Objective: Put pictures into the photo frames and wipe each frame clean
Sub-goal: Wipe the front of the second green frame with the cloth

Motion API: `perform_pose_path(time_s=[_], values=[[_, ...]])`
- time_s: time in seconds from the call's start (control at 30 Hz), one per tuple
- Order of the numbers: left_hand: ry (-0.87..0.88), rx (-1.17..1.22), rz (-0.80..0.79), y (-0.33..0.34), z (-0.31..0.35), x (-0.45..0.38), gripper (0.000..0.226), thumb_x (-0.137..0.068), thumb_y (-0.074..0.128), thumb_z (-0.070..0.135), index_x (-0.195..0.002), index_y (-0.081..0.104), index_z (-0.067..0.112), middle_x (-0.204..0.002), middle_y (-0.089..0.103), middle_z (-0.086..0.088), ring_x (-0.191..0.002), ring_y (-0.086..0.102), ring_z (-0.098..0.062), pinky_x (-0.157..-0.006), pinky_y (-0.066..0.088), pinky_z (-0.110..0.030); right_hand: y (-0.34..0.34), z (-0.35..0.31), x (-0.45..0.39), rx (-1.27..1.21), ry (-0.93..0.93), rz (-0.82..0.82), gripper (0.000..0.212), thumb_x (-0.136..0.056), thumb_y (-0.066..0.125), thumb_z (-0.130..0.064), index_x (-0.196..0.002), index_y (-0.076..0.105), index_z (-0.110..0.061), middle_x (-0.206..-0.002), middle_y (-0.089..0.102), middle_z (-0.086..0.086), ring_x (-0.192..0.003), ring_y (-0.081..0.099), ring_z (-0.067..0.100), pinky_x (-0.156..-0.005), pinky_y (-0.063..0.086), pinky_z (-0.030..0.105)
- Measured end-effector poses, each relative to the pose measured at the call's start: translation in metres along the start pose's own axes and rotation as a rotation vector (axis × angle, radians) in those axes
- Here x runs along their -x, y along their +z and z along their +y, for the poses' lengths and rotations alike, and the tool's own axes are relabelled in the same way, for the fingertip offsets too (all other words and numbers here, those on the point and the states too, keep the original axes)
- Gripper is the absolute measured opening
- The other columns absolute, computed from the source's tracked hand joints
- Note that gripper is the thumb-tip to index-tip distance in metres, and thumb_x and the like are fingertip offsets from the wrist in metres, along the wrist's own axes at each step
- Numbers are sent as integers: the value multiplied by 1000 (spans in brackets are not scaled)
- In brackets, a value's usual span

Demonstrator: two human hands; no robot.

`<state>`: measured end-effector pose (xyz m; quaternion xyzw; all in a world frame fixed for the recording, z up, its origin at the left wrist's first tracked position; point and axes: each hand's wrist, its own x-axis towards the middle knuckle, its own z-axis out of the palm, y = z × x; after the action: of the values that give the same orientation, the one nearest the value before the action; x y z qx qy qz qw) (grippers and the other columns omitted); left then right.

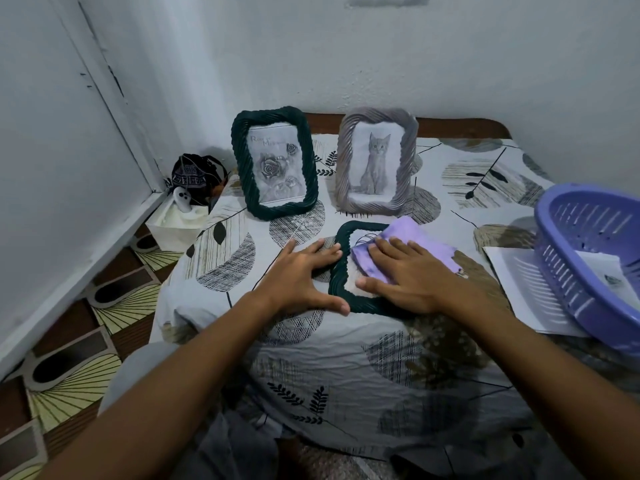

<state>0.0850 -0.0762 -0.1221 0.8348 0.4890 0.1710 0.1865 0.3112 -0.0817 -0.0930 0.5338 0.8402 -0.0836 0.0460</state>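
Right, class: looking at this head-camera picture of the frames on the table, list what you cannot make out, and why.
- Flat dark green twisted-rim frame: its contents, covered by the purple cloth and right hand.
- Purple slotted plastic basket: cut off by the right edge.
- Paper inside the basket: its print is too small.

There is 1 view, from a camera worn on the person's head. It looks forward and steeply down over both forearms, which enter from the bottom edge and run up toward the middle. The left hand (304, 275) and right hand (412, 278) lie near the centre, close to the lens. The wide angle bends the table (311, 358) edges and takes in the wall (450, 64) at the far side, a room corner on the left and floor tiles (69, 368) low on the left.
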Motion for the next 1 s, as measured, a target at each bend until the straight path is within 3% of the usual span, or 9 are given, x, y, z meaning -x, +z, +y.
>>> perform_pose_path(time_s=[0.17,0.33,0.5,0.63,0.77,0.93,1.0], values=[[-7,1,-2,-1,1,1,118,-45,56,85,-145,37,26,-150,26,20,-143,10,2,-120,-5,-44,-6,10,4,-98,-66,139,110,-66,0,-93,-147,35,-27,-160,18,3,-147,11,15,-119,6,37],[-9,-2,-4,-1,0,0,119,-43,56,86,-145,38,26,-140,18,30,-143,11,3,-120,-6,-42,8,9,15,-7,-109,40,100,-68,-4,-87,-152,12,-36,-160,1,-4,-148,-3,14,-117,-7,34],[-6,23,3,0,-1,0,118,-43,56,85,-144,39,26,-145,24,27,-143,11,3,-119,-5,-44,11,8,-7,20,32,75,113,-57,-22,-88,-153,6,-34,-162,1,0,-149,-3,20,-119,-5,43],[-12,22,8,0,1,0,119,-42,55,85,-144,40,26,-151,28,19,-142,11,4,-119,-4,-44,11,-1,-10,12,39,87,117,-56,-22,-89,-153,8,-32,-162,0,3,-149,-2,23,-119,-5,46],[-10,18,14,0,1,0,119,-42,56,86,-144,40,26,-151,30,17,-143,13,2,-120,-4,-44,15,-3,14,25,10,97,105,-65,-11,-87,-152,11,-34,-162,2,-1,-149,1,20,-119,-1,43],[-13,15,10,-1,1,1,119,-42,56,86,-144,39,27,-152,30,15,-143,12,2,-120,-5,-43,2,-7,10,-44,55,176,104,-64,-4,-90,-147,29,-37,-158,22,-2,-144,17,17,-116,4,45],[-14,15,5,-1,1,1,119,-42,56,86,-145,38,27,-152,29,16,-143,11,2,-120,-5,-44,0,-7,3,-58,52,156,109,-60,-7,-91,-150,21,-36,-161,12,-1,-148,8,18,-118,-2,45]])
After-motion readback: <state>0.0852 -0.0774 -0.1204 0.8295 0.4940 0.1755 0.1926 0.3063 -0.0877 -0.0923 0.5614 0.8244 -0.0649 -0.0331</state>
